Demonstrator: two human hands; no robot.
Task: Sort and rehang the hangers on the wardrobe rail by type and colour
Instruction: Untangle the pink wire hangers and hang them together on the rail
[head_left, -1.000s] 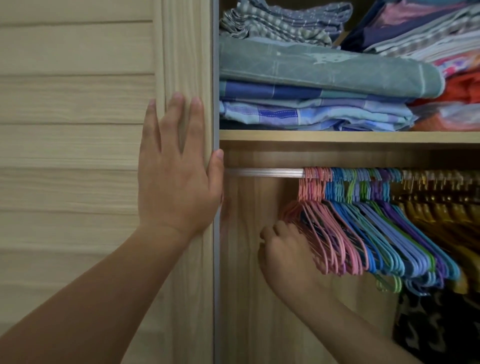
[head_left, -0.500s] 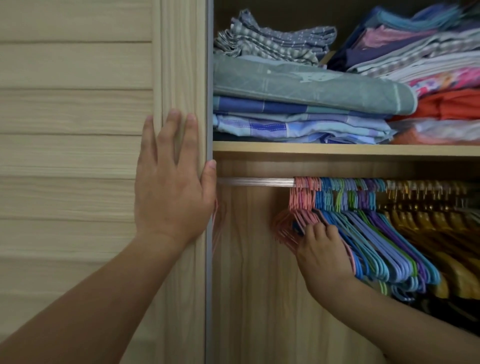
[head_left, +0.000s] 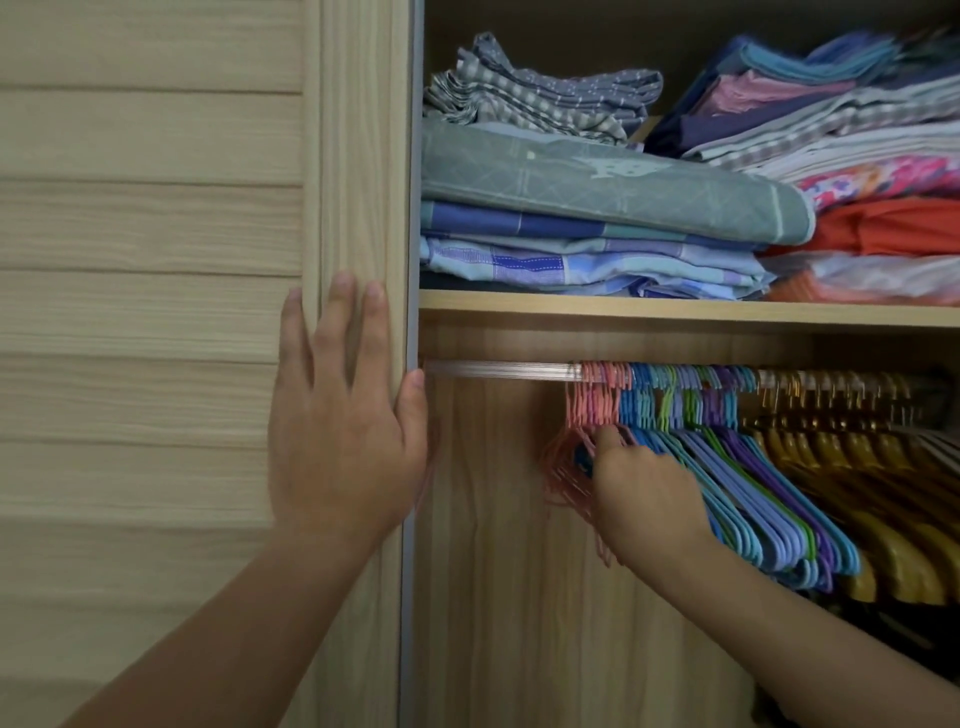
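A silver wardrobe rail runs under the shelf. On it hang, from left to right, pink wire hangers, blue ones, green and purple ones, then yellow wooden hangers. My right hand reaches into the pink group where it meets the blue; its fingers curl among the hangers and their tips are hidden. My left hand lies flat and spread on the edge of the wardrobe door, thumb around the door's edge.
The shelf board above the rail carries stacks of folded cloth. The left stretch of the rail is bare. Dark clothing shows low on the right, below the hangers.
My right hand has risen from the lower ends of the pink hangers up to their shoulders, closer to the rail. The left hand stays on the door edge.
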